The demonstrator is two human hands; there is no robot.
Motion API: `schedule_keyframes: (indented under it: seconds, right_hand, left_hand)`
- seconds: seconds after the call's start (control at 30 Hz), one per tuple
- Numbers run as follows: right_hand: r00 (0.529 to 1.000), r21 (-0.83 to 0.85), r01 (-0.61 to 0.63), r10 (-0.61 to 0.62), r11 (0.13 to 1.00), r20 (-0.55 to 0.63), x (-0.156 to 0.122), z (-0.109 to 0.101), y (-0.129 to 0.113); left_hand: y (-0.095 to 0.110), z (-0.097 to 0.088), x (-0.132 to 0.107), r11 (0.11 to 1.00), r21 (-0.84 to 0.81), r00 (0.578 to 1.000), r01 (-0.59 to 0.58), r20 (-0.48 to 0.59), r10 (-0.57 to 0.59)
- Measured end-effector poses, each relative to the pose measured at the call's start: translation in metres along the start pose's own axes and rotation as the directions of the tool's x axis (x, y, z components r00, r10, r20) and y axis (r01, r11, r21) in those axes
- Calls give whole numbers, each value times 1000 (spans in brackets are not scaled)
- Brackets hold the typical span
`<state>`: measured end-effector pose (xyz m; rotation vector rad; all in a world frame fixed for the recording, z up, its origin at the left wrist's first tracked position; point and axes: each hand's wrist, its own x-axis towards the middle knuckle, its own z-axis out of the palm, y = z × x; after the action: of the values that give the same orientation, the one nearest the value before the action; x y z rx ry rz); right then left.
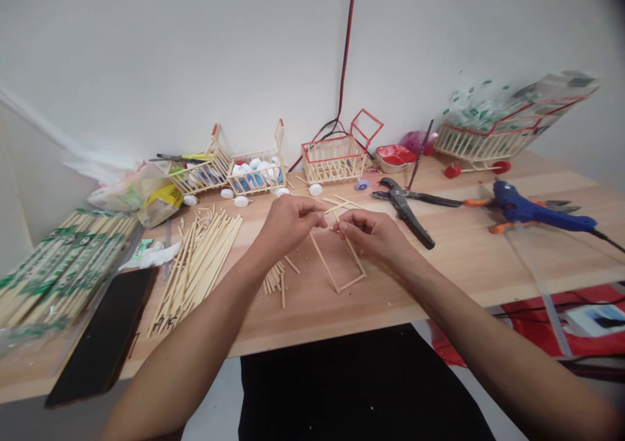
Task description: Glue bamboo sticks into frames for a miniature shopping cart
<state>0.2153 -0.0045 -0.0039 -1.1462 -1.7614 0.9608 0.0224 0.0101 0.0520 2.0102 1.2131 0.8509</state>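
Both of my hands meet over the middle of a light wooden table [439, 265]. My left hand [288, 223] is closed in a pinch on a short thin wooden stick [333, 208] that runs toward my right hand. My right hand [371, 232] is also closed, its fingertips gripping the top of a small rectangular frame of wooden sticks [342, 265], whose lower end rests on the table. A few short cut sticks [276, 281] lie just below my left hand.
A pile of long chopsticks [200, 265] and packed chopsticks [58, 271] lie left, by a black flat object [107, 337]. Stick-built carts [334, 154] stand along the wall. Black cutters [407, 210] and a blue glue gun [527, 210] lie right.
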Motion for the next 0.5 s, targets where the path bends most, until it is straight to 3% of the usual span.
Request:
schedule_keyframes:
  seconds: [0.5]
  right_hand:
    - [1000, -5, 7, -6, 1000, 11, 0, 1, 0]
  left_hand:
    - [0, 0, 0, 1000, -1, 1000, -3, 5, 3]
